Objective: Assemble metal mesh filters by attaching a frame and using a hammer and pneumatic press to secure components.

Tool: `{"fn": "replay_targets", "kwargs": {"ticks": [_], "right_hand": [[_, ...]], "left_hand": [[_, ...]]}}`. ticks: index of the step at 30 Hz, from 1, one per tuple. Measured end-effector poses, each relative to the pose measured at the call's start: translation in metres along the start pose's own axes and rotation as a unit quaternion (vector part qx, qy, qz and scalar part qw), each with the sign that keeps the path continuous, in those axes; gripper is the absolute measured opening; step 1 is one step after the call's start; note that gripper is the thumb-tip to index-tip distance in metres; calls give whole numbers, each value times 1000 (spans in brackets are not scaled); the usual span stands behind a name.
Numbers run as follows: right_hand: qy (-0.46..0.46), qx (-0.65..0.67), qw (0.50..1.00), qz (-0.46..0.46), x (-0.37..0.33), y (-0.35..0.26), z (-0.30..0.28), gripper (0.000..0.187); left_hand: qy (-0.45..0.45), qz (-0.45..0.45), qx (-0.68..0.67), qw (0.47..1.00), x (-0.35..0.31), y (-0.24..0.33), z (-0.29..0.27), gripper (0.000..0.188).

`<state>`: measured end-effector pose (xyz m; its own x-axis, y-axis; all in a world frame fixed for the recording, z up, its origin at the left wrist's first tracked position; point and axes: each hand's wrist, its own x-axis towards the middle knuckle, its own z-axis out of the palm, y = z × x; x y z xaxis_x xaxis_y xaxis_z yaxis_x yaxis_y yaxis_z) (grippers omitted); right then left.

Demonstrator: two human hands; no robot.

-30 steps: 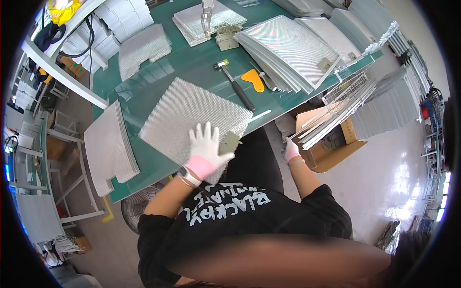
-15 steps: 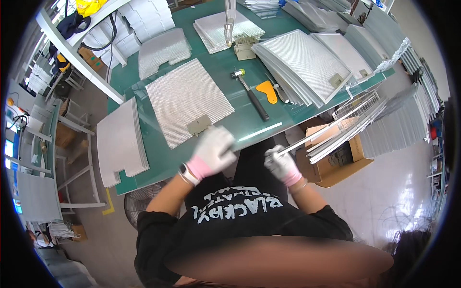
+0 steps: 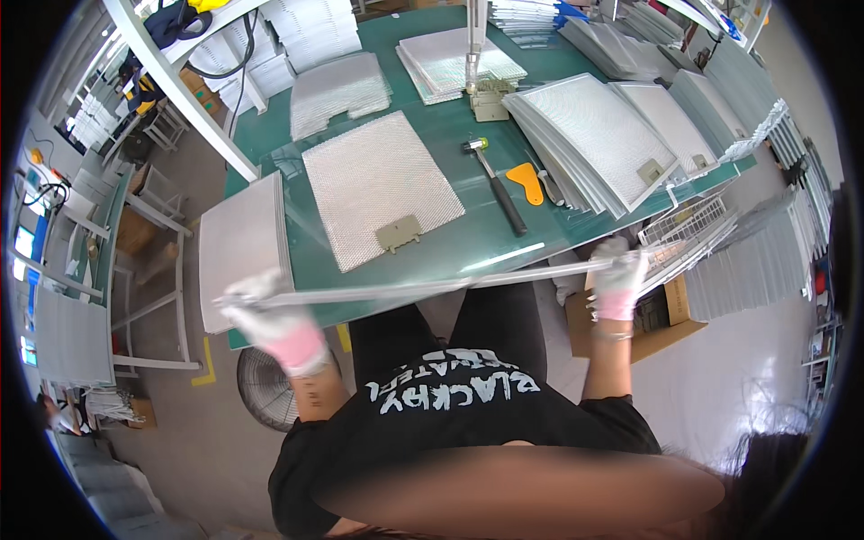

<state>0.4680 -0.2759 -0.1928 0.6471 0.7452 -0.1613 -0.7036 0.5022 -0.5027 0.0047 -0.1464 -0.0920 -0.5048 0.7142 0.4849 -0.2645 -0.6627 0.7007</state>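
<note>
A long thin whitish metal strip (image 3: 432,288) spans the front of the workbench, blurred by motion, held level in front of my body. My left hand (image 3: 265,315), in a white and pink glove, is closed around its left end beside a stack of white panels (image 3: 241,238). Gripping the other end is my right hand (image 3: 618,274), gloved alike, just off the bench's front edge. Beyond the strip lies a silvery mesh panel (image 3: 382,184), with a greyish-beige notched plate (image 3: 398,233) on its near edge.
On the green bench (image 3: 450,238) are a hammer (image 3: 497,191), an orange scraper (image 3: 525,184) and a tilted stack of mesh panels (image 3: 598,135). A wire basket (image 3: 682,222) and a cardboard box (image 3: 682,306) are at the right. A floor fan (image 3: 268,387) stands below left.
My left hand has moved left from beside the mesh panel and taken hold of the strip's end. My right hand has moved right, and the strip has swung across in front of me.
</note>
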Motion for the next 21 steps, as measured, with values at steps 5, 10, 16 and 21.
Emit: {"fn": "replay_targets", "kwargs": {"ticks": [5,10,16,21], "right_hand": [[66,3,976,-208,13,-86,26,26],[-116,-7,972,-202,9,-39,138,18],[-148,-67,975,152,56,170,176,20],[-222,-337,900,163,89,213,126,22]], "left_hand": [[101,-29,1,994,57,45,-51,39],[-145,-163,56,974,-5,-17,-42,38],[-207,-223,173,937,-60,-56,-33,30],[-210,95,455,860,-81,-52,-33,57]]}}
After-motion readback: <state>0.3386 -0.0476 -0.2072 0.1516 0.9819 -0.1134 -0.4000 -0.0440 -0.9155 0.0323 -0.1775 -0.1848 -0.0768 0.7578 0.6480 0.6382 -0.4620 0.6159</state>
